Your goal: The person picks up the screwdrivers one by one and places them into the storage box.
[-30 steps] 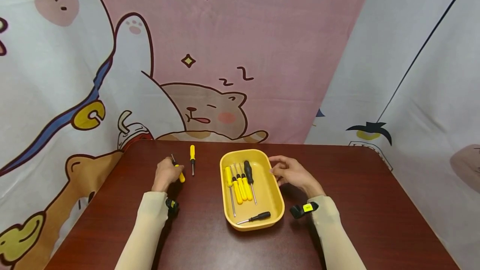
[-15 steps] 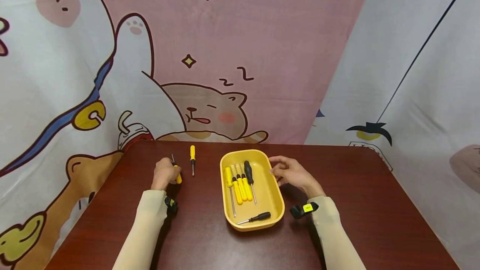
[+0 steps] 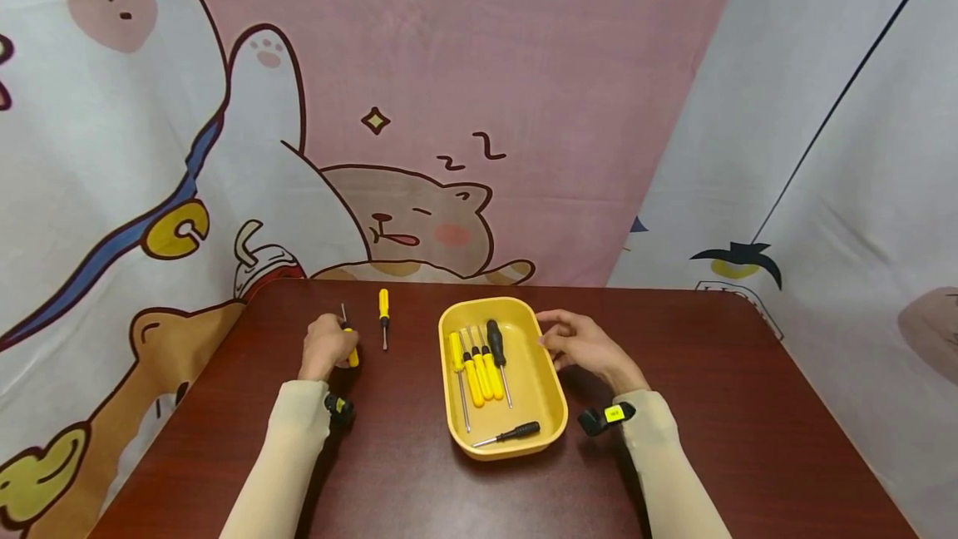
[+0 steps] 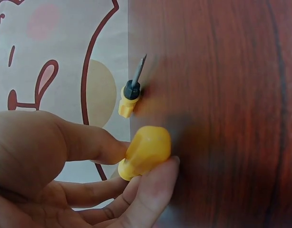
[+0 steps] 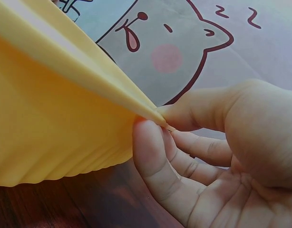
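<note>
My left hand (image 3: 328, 346) pinches the yellow handle of a small screwdriver (image 3: 353, 354) at the table's left side. In the left wrist view the handle (image 4: 147, 149) sits between thumb and fingers, its shaft hidden there. My right hand (image 3: 587, 348) grips the right rim of a yellow plastic tray (image 3: 554, 406), thumb on one side and fingers on the other, as the right wrist view shows at the tray wall (image 5: 65, 128). Inside the tray lie several yellow-handled screwdrivers (image 3: 486, 373), a black-handled screwdriver (image 3: 497, 343) and a smaller black one (image 3: 520, 432).
Another yellow-handled screwdriver (image 3: 384, 314) lies on the dark wooden table (image 3: 404, 489), just right of my left hand, tip toward me. Behind the table's far edge hangs a cartoon-printed cloth (image 3: 554, 106).
The left hand has shifted slightly left with the screwdriver, whose handle end has swung left. My right hand and the tray stay in place.
</note>
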Demonstrator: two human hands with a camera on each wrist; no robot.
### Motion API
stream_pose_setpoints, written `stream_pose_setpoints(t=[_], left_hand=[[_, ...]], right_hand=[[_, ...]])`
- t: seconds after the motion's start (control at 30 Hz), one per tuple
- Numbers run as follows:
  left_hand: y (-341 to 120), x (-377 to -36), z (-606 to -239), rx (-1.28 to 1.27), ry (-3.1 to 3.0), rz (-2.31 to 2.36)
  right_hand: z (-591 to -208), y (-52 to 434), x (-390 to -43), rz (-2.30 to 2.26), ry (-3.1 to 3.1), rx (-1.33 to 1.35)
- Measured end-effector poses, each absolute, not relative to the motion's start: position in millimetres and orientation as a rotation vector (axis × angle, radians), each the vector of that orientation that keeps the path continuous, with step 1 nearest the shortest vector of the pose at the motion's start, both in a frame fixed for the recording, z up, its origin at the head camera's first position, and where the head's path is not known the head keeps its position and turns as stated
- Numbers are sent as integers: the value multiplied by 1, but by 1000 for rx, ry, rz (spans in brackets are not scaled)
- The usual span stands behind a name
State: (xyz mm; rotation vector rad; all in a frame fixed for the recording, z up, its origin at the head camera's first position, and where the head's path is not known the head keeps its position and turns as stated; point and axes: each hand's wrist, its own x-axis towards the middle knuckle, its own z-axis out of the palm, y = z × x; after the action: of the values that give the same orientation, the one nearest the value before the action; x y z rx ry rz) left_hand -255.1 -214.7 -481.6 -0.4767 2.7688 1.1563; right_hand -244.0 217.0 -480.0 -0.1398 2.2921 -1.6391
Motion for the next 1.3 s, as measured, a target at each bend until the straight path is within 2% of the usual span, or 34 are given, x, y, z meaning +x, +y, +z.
stream_pose_setpoints(t=[1.3], left_hand=[[-184, -238, -471, -279, 2893, 1350]], right_hand=[[-481, 218, -247, -1631, 2290, -124]])
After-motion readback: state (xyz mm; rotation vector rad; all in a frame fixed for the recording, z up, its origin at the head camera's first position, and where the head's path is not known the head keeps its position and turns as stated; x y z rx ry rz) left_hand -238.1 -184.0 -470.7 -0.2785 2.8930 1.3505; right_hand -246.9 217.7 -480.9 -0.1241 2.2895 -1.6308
